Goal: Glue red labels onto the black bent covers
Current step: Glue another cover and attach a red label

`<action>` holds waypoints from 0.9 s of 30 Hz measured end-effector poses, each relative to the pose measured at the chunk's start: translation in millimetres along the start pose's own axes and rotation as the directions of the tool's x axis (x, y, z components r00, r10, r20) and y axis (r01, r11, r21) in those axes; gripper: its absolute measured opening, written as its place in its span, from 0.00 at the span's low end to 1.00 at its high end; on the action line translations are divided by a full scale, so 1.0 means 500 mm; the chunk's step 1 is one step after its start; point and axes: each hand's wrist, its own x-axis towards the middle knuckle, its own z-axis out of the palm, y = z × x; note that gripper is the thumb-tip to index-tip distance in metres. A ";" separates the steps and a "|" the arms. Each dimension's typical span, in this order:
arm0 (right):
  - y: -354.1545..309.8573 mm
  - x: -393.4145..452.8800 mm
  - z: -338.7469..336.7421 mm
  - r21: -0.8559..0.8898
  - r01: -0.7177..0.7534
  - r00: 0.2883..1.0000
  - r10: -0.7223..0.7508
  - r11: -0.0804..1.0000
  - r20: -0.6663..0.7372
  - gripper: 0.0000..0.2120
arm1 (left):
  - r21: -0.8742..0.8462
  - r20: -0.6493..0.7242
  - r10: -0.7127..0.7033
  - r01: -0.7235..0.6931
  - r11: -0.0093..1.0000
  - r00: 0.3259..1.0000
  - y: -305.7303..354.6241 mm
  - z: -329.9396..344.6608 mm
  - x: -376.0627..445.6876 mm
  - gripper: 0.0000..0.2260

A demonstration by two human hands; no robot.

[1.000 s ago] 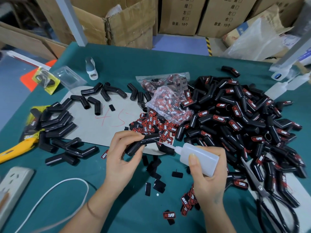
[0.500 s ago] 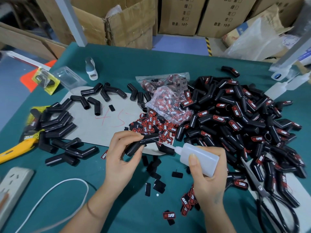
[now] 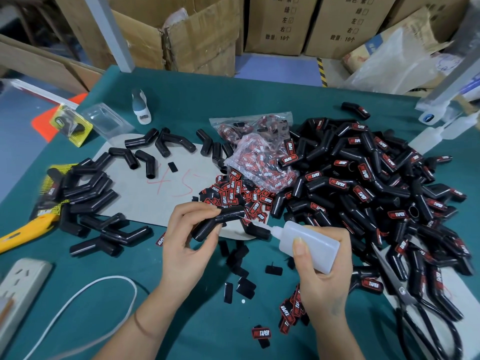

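Observation:
My left hand [image 3: 185, 245] grips a black bent cover [image 3: 218, 222] above the table's front middle. My right hand [image 3: 323, 279] holds a white glue bottle [image 3: 307, 244], its nozzle tip pointing left at the cover's right end. Loose red labels [image 3: 237, 194] lie in a heap just behind the cover, and a few more labels [image 3: 288, 311] sit by my right wrist. Bare black covers [image 3: 88, 193] are scattered on the left. A large pile of labelled covers [image 3: 363, 183] fills the right side.
Clear bags of labels [image 3: 259, 152] lie behind the heap. Scissors [image 3: 405, 294] rest at the right front. A yellow knife [image 3: 23, 229], a power strip [image 3: 18, 289] and a white cable [image 3: 85, 292] are at the left. Grey cardboard [image 3: 145, 193] covers the table's middle.

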 end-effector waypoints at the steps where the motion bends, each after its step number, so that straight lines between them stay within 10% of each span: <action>1: 0.001 0.001 0.000 0.003 -0.006 1.000 0.006 1.000 -0.006 0.10 | 0.001 -0.002 0.000 0.000 1.000 1.000 0.000 -0.001 0.000 0.12; 27: -0.002 0.002 0.000 0.010 -0.013 1.000 0.013 1.000 -0.013 0.10 | -0.012 -0.004 -0.013 0.013 1.000 1.000 0.004 0.000 0.000 0.11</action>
